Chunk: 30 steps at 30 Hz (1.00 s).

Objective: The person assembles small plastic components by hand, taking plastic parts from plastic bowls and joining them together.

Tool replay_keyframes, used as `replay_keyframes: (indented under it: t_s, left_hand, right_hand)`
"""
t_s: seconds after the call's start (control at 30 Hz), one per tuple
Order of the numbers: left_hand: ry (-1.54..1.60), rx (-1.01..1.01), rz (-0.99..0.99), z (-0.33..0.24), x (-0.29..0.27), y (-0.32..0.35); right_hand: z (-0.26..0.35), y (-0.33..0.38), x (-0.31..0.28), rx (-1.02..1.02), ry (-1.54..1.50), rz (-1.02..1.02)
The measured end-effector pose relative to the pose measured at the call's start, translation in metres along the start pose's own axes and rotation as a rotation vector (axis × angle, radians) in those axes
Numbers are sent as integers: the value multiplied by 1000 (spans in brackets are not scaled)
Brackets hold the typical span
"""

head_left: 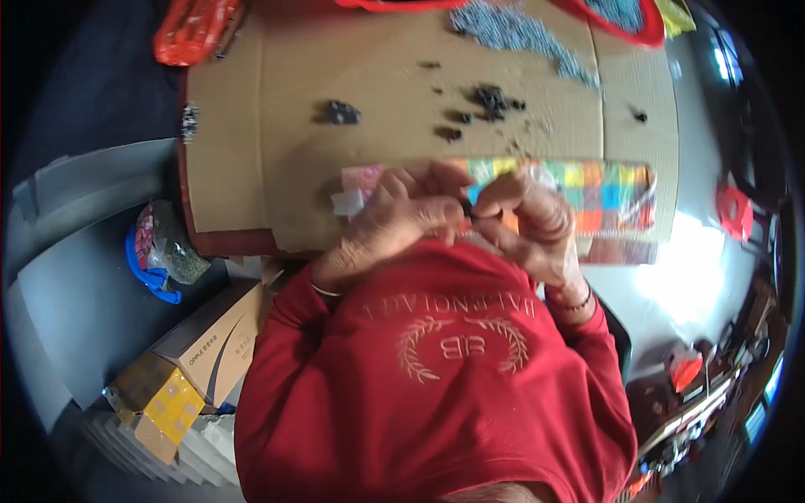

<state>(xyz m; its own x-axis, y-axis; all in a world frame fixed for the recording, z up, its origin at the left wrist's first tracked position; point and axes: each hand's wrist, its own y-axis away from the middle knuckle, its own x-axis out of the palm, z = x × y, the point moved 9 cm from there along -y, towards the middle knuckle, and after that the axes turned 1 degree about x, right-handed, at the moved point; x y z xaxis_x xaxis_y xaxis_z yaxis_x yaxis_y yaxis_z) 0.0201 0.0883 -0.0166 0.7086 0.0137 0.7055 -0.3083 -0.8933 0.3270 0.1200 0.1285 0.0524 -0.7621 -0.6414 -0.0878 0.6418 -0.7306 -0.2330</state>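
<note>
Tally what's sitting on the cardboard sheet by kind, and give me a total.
Clumps of small dark parts: 3, at and
Heaps of small grey parts: 1
Multicoloured grid trays: 1
Total: 5, not counting scattered single bits.

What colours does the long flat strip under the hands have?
The strip is a checkered patchwork of yellow, orange, green, blue and pink squares, seen in the head view.

Your left hand [394, 222] and right hand [537, 226] meet at the near edge of the cardboard-covered surface [251, 126], pinching a small dark piece [466, 210] between the fingertips. Beneath them lies a colourful checkered packet [604, 197]. Small dark clumps [490, 101] dot the surface's middle; grey bits [520, 33] pile along its far edge.
</note>
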Motion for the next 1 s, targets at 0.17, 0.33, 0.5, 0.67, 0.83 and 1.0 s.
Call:
replay_keyframes:
  t_s: [0.17, 0.33, 0.5, 0.67, 0.83, 1.0]
  left_hand:
    - [-46, -166, 106, -15, 20, 29]
    - [-85, -174, 121, -17, 16, 52]
    - [3, -206, 139, -6, 14, 62]
    - [114, -186, 139, 16, 11, 56]
    - [96, -188, 49, 24, 6, 43]
    - [98, -158, 41, 27, 11, 31]
  right_hand:
    - [23, -12, 38, 209, -74, 327]
    - [44, -11, 63, -2, 40, 518]
    - [50, -11, 73, -82, 76, 526]
    - [42, -3, 69, -95, 61, 497]
    - [0, 10, 60, 61, -73, 485]
    - [-3, 6, 43, -22, -112, 404]
